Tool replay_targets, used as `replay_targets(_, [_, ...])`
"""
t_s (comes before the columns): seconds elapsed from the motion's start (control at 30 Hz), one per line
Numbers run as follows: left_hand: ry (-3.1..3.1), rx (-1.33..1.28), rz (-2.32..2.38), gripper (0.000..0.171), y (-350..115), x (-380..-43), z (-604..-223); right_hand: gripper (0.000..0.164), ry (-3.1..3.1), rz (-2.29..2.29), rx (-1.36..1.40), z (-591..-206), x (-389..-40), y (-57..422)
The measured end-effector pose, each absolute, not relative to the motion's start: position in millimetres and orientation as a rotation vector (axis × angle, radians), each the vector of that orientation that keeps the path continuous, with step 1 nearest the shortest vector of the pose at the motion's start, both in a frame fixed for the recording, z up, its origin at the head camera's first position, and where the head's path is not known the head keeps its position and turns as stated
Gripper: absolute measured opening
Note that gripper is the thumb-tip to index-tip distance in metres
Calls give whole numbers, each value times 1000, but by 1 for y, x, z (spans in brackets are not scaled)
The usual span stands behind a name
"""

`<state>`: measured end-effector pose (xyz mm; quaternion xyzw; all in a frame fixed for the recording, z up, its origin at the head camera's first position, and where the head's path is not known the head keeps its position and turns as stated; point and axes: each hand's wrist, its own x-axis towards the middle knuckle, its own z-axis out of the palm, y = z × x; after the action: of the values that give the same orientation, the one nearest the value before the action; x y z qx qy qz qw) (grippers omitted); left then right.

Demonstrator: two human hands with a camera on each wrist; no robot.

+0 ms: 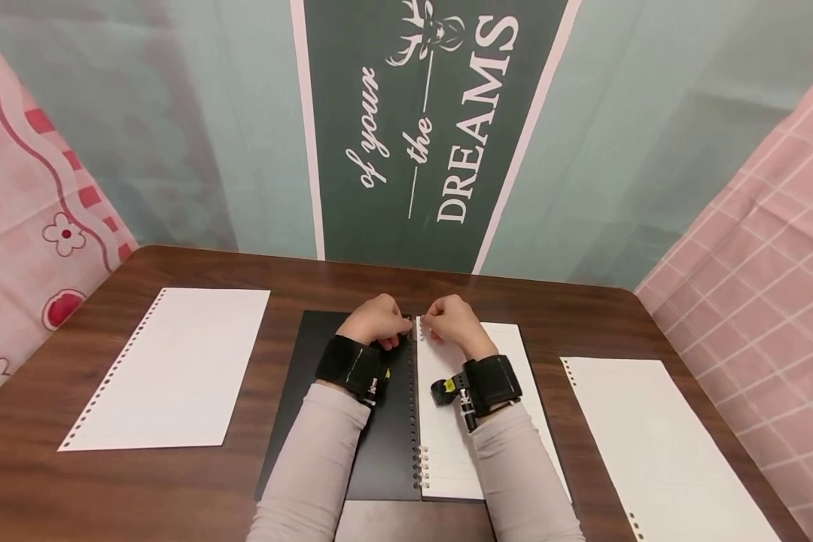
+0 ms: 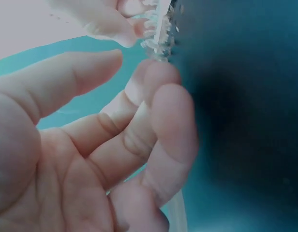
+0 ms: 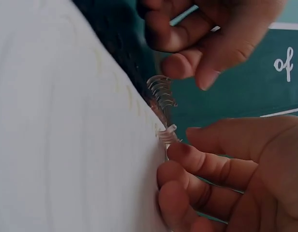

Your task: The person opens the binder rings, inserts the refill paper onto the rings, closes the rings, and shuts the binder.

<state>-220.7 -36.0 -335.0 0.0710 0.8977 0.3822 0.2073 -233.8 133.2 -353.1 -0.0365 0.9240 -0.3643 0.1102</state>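
A black-covered notebook point(image 1: 382, 444) lies open on the table, its white ruled pages point(image 1: 447, 444) on the right half. Clear binding rings point(image 3: 161, 92) at its far end stand parted from the rings on the page side point(image 3: 168, 135). My left hand point(image 1: 377, 320) is at the top of the spine over the black cover; a fingertip touches the ring end point(image 2: 158, 43), while the thumb stands apart. Across from it, my right hand point(image 1: 454, 324) is over the top of the pages. Its bent fingers touch the page-side rings, the thumb tip a little off them.
One loose punched sheet point(image 1: 169, 369) lies on the left of the brown table point(image 1: 542, 301). Another punched sheet point(image 1: 657, 444) is on the right. Behind the table hangs a green cloth point(image 1: 393, 233) with white lettering. Each wrist wears a black strap point(image 1: 493, 382) with a camera.
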Motion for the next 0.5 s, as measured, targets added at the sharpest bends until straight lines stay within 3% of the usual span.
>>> replay_targets(0.5, [2620,201,842,44,-30,-212,-333,20,2716,-970,-169,-348,-227,137])
